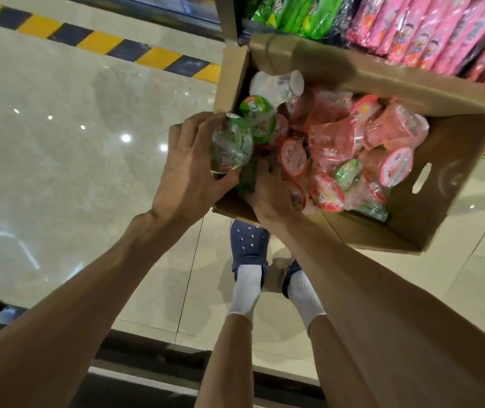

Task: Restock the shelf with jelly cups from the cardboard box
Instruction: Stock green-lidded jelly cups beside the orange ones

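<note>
Left hand (186,160) grips green jelly cups (231,142); right hand (267,192) digs among cups in cardboard box (412,213), its grasp hidden. Stacked cups could slip from that 1 hand.

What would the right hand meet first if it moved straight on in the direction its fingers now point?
Most likely the red-lidded jelly cups in the cardboard box. The right hand already reaches into the box, fingers pointing up into the pile, with a green packet beside them. Depth is unclear, so this is a judgement.
</note>
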The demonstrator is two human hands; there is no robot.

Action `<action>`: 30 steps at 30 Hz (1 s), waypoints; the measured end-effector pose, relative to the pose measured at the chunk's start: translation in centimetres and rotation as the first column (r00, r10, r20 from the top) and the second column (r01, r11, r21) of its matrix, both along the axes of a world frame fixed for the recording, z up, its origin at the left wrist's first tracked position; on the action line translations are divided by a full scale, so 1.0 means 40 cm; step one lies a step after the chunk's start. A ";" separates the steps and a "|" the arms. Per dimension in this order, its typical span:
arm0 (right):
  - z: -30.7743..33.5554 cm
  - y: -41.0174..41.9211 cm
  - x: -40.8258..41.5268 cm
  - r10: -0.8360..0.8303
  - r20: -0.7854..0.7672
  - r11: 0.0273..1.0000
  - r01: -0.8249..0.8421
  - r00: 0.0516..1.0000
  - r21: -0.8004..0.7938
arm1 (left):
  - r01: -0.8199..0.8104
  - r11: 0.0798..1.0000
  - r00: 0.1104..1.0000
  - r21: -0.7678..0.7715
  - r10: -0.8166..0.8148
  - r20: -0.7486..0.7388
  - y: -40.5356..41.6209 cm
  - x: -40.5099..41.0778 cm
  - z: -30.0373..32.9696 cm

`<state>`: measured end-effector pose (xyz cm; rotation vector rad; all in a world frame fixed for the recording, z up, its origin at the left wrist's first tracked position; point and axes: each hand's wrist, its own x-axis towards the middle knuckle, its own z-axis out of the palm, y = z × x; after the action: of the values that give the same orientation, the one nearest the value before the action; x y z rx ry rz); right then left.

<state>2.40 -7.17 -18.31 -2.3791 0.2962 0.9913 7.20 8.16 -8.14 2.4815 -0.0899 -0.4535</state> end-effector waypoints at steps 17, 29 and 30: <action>0.389 -0.309 0.048 -0.211 0.123 0.959 0.181 0.970 0.217 | 0.024 0.995 0.998 0.093 -0.019 -0.062 -0.075 0.051 0.228; 0.852 -0.458 0.101 -0.311 0.304 0.926 0.214 0.901 0.312 | 0.048 0.997 0.991 -0.062 -0.055 -0.124 -0.193 0.100 0.681; 0.899 -0.464 0.112 -0.312 0.281 0.929 0.230 0.908 0.290 | 0.065 0.996 0.991 -0.065 -0.072 -0.113 -0.196 0.108 0.722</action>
<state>6.89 -25.74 17.65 -2.1475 0.3462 0.4671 11.51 0.31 20.73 2.3929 -0.1409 -0.6129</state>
